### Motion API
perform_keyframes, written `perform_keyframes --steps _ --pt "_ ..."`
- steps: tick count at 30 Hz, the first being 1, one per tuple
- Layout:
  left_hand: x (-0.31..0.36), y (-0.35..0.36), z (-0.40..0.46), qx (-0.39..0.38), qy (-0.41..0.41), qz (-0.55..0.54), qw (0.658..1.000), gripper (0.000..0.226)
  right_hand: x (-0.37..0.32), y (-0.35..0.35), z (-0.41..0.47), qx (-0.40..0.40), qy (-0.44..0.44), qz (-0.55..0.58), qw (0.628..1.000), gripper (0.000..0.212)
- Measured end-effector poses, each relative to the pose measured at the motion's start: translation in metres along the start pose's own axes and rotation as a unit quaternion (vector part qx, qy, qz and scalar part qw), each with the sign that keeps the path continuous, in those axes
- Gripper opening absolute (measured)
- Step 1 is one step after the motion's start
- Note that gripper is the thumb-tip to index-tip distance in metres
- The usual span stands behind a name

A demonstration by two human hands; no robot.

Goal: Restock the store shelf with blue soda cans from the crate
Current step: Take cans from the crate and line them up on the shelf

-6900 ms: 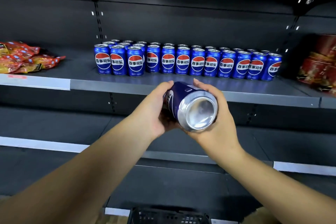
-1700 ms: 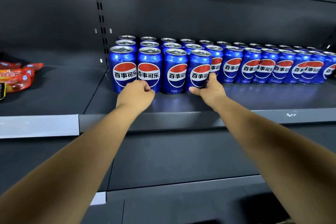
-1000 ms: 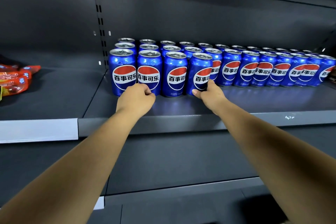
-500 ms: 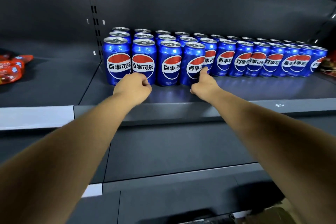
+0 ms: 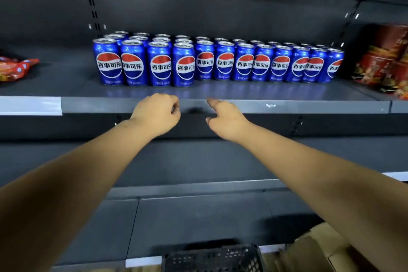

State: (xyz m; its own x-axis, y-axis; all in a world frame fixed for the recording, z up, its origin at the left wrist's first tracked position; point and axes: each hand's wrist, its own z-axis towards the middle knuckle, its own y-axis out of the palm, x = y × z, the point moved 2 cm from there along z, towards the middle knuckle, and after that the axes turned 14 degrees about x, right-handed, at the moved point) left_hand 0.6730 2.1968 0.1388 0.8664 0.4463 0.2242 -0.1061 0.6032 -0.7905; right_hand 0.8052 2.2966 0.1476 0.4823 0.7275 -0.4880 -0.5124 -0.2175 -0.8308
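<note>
Now, at the far left of your shelf point(image 5: 220, 93) lie red snack packets point(image 5: 13, 70), well apart from the blue soda cans point(image 5: 183, 65), which stand upright in rows along the middle of the board, four of them set forward at the left end. Your left hand point(image 5: 157, 112) hangs in front of the shelf's front lip with its fingers loosely curled, holding nothing. Just beside it, your right hand point(image 5: 225, 117) hangs at the same lip, forefinger stretched toward the cans, the other fingers bent, and it too holds nothing. Red tins point(image 5: 388, 62) stand at the far right. Below, between your forearms, the black crate point(image 5: 212, 258) shows its meshed rim.
</note>
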Motion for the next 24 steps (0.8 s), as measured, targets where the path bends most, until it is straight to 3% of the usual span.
perform_keyframes --steps 14,24 --pt "0.069 0.008 -0.138 -0.1 0.035 0.107 0.989 0.023 0.056 0.007 -0.114 -0.096 -0.117 -0.025 0.988 0.054" --pt "0.041 0.045 -0.221 -0.191 0.034 0.129 0.972 0.024 0.073 0.095 -0.162 -0.177 -0.048 -0.024 0.983 0.053"
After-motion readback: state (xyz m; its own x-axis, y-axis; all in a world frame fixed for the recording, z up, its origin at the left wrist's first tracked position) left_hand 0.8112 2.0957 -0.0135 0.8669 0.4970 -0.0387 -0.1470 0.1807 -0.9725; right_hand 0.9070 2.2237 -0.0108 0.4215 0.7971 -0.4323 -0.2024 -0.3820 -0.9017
